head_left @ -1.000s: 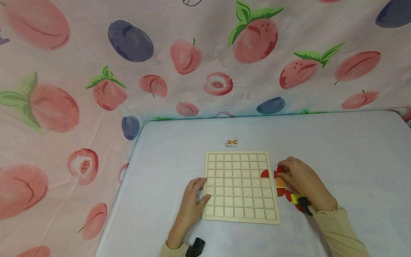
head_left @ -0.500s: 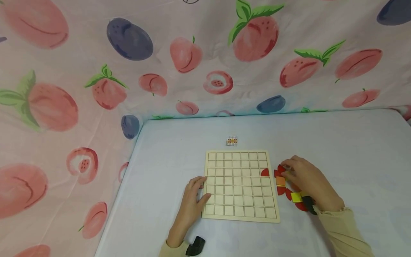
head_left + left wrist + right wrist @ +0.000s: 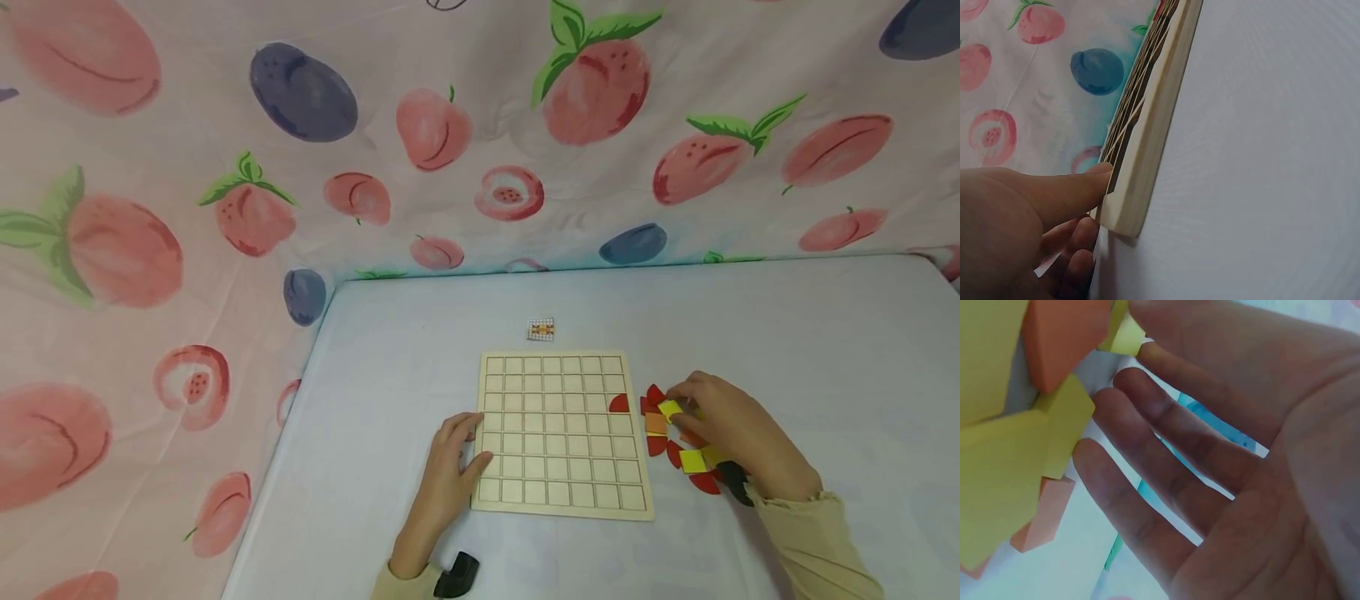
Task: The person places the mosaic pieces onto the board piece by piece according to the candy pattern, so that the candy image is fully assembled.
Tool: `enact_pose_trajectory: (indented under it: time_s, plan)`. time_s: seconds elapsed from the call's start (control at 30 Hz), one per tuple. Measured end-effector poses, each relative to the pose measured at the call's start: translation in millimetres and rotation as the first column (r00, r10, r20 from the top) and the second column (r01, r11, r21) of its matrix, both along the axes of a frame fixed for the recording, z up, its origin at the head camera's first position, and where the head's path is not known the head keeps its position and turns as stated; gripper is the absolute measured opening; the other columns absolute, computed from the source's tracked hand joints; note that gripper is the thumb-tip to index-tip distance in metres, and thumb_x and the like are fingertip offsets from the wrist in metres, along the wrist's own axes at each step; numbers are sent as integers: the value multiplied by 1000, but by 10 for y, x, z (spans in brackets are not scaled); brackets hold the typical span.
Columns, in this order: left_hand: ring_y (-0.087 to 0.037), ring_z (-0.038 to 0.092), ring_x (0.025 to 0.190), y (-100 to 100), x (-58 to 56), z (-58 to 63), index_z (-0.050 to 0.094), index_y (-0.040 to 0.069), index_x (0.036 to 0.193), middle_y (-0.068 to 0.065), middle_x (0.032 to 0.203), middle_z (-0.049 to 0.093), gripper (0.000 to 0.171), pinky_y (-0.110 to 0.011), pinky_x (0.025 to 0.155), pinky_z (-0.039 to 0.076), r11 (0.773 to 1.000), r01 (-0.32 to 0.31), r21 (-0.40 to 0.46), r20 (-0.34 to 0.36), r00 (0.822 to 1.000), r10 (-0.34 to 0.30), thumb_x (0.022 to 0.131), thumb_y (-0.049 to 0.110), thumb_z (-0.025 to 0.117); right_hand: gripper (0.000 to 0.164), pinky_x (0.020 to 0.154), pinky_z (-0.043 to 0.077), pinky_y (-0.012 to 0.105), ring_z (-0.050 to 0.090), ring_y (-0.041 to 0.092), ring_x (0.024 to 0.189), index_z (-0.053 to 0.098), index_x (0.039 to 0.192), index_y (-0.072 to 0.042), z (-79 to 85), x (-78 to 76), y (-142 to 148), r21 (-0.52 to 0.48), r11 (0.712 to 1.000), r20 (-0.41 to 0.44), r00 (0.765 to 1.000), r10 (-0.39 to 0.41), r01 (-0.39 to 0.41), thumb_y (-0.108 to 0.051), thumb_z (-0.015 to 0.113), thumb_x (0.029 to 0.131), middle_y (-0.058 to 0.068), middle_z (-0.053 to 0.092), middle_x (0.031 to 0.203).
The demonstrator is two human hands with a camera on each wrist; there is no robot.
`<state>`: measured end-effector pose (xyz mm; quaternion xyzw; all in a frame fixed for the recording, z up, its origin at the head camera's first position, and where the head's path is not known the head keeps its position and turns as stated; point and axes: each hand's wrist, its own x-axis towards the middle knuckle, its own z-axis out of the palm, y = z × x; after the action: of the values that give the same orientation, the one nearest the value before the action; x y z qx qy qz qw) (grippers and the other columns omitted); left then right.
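Observation:
In the head view a pale wooden grid board (image 3: pixel 553 436) lies flat on the table, with one red quarter-round tile (image 3: pixel 618 404) in a right-hand cell. My left hand (image 3: pixel 444 479) holds the board's left edge. The left wrist view shows its thumb (image 3: pixel 1079 190) over the board's rim (image 3: pixel 1147 144) and the other fingers curled beside it. To the right of the board, my right hand (image 3: pixel 723 421) pinches a yellow square tile (image 3: pixel 670 410) between thumb and index finger, among loose tiles. In the right wrist view its other fingers (image 3: pixel 1166 462) extend towards yellow tiles (image 3: pixel 997 481).
Several red, orange and yellow tiles are scattered close to the board's right side, including an orange tile (image 3: pixel 656 423) and another yellow tile (image 3: pixel 693 462). A small pattern card (image 3: pixel 541 329) lies behind the board. A fruit-print cloth (image 3: pixel 510 125) hangs behind and to the left.
My right hand has drawn slightly right and towards me, and the yellow square tile at its fingertips has come into view. The left hand and the board have stayed put.

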<state>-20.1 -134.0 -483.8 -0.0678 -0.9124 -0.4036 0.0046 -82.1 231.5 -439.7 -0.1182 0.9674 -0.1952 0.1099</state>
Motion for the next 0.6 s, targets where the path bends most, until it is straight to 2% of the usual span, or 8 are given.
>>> enact_pose_trajectory:
  time_s: [0.27,0.47,0.6]
  plan:
    - [-19,52,110,-2,6,-1,54,6,139,-7,138,51,54,-31,87,47,1000,1,5,-2,1000,-1,89,7,73,30,78,55,47,58,24,80,70,96,3,-16,1,27,-17,999,-8,999,32,-32,-10,86,75,10,62,91]
    - [-17,51,112,4,-3,22,54,8,140,-5,140,50,55,-31,88,46,1000,-8,23,40,999,7,89,9,73,24,71,53,40,53,22,75,67,88,-5,-2,-1,10,-34,999,10,1000,-5,5,-9,86,75,4,59,81]
    - [-17,51,112,-2,-3,23,54,8,140,-6,140,50,55,-31,88,46,1000,-5,19,40,999,5,89,10,73,18,69,54,39,54,20,74,68,87,-8,26,17,-14,-34,999,15,1000,-27,28,-8,84,78,3,63,81]
